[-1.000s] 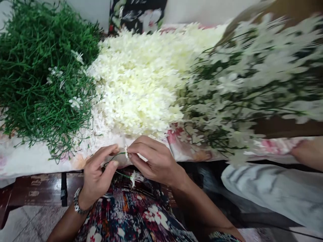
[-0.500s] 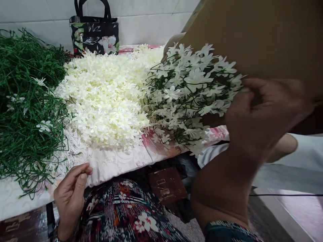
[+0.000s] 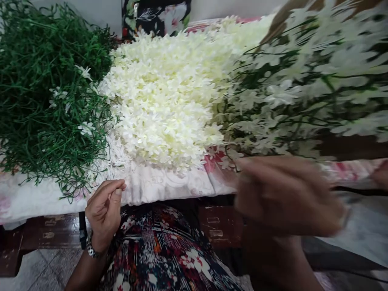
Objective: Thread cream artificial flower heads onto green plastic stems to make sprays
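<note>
My left hand (image 3: 104,212) is at the table's front edge, thumb and forefinger tips pressed together; anything between them is too small to make out. My right hand (image 3: 285,198), smeared by motion, is in front of the table at the right with its fingers closed. Whatever it may pinch cannot be made out. Just beyond it is a bunch of white artificial flowers on green stems (image 3: 281,95). A heap of loose cream-white petals (image 3: 163,97) covers the middle of the table. Left of it lies a pile of green plastic stems (image 3: 51,89), a few still carrying white blossoms.
White thready pieces (image 3: 113,161) lie between the stems and the petals. A patterned cloth (image 3: 169,184) covers the table. At the back stands a black floral bag (image 3: 156,18). Brown sheet material (image 3: 279,24) is behind the flower bunch. Below the edge is a dark red-brown surface (image 3: 221,224).
My right hand has come down and left, away from the flower bunch to the table's front edge. My left hand keeps its pinch. The view has shifted, so the table sits higher and further right.
</note>
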{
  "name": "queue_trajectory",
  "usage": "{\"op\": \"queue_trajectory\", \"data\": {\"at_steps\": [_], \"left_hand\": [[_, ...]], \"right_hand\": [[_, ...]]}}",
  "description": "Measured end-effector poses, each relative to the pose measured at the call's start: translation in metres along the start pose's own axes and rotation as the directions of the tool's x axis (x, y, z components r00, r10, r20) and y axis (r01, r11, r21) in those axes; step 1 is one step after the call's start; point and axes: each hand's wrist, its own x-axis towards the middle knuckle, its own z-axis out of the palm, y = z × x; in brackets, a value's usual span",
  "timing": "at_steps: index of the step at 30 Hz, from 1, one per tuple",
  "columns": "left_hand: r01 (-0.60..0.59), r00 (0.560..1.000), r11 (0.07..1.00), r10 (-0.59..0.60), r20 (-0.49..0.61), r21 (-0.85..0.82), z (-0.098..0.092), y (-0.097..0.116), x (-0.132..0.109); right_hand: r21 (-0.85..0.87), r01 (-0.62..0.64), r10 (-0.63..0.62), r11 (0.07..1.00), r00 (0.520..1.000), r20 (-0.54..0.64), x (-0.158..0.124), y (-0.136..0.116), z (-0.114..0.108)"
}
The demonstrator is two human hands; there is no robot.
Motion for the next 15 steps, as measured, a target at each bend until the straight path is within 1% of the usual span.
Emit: {"op": "queue_trajectory", "data": {"at_steps": [1,3,5,7,8,10,12,13,15], "left_hand": [[-0.021,1.0,0.999,0.021,-0.022,0.029,-0.003,-0.002,0.001],[-0.071,0.994,0.992,0.079,-0.079,0.103,-0.011,-0.006,0.002],[-0.113,0.982,0.973,0.14,-0.127,0.199,-0.019,-0.011,0.002],[-0.154,0.97,0.941,0.202,-0.133,0.302,-0.026,-0.015,0.002],[-0.184,0.966,0.917,0.234,-0.105,0.355,-0.028,-0.017,0.002],[-0.25,0.959,0.848,0.283,0.0,0.467,-0.028,-0.018,0.0],[-0.3,0.951,0.762,0.288,0.115,0.574,-0.026,-0.019,-0.001],[-0.31,0.949,0.723,0.278,0.15,0.617,-0.024,-0.018,-0.001],[-0.314,0.947,0.669,0.272,0.17,0.674,-0.021,-0.019,-0.002]], "right_hand": [[-0.027,0.127,-0.127,0.992,0.992,-0.025,-0.003,-0.009,0.012],[-0.004,0.227,-0.223,0.974,0.959,0.175,-0.007,-0.022,0.034],[0.028,0.248,-0.243,0.968,0.914,0.324,-0.008,-0.032,0.052],[0.032,0.258,-0.251,0.966,0.893,0.374,-0.007,-0.039,0.066],[0.021,0.266,-0.254,0.964,0.888,0.384,-0.005,-0.043,0.073],[-0.04,0.285,-0.244,0.958,0.878,0.411,0.0,-0.05,0.084],[-0.143,0.3,-0.203,0.943,0.861,0.466,0.006,-0.056,0.093],[-0.192,0.314,-0.183,0.93,0.847,0.5,0.008,-0.059,0.097],[-0.269,0.351,-0.152,0.897,0.815,0.559,0.013,-0.062,0.104]]}}
